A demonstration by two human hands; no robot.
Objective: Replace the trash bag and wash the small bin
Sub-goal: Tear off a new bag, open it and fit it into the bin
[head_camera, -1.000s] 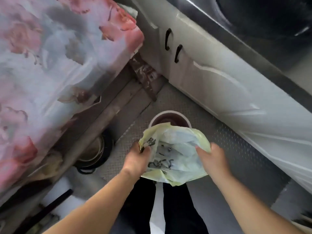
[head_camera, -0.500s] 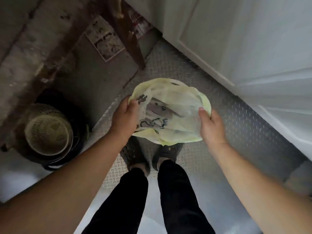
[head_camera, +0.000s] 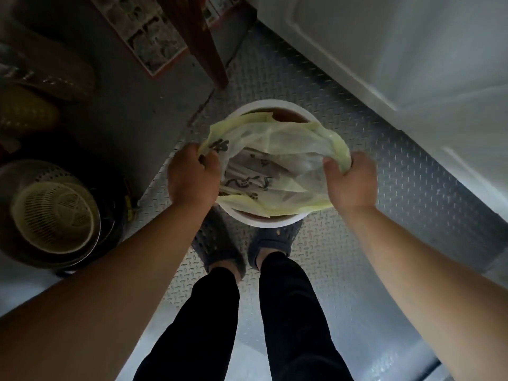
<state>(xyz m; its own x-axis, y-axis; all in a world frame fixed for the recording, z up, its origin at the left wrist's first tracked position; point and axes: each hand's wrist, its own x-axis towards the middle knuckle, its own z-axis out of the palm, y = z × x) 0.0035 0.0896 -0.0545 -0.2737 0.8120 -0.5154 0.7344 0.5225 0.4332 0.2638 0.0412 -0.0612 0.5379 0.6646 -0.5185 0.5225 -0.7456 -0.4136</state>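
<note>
Small bin [head_camera: 275,221]: it stands on the diamond-plate floor [head_camera: 384,193] just ahead of your feet, white rim, dark inside.
Trash bag [head_camera: 277,149]: pale yellow-green with dark print; you hold its mouth open over the bin, and its body appears to hang down into the bin.
Left hand [head_camera: 192,178]: curled shut, pinching the bag's left edge, knuckles up, near the bin's left rim.
Right hand [head_camera: 350,182]: closed around the bunched right edge, over the bin's right rim.
Arm pose: both forearms reach forward and down, converging on the bin.
Risk, slippage: thin film bunched in your right hand can pull free if you stretch it unevenly over the rim.
Risk, tearing: a hard pull against the rim may split the film.
Risk, tipping: the light bin can shift if you drag one side only.
Step status: judged as liner fitting; rim not yet covered.
</note>
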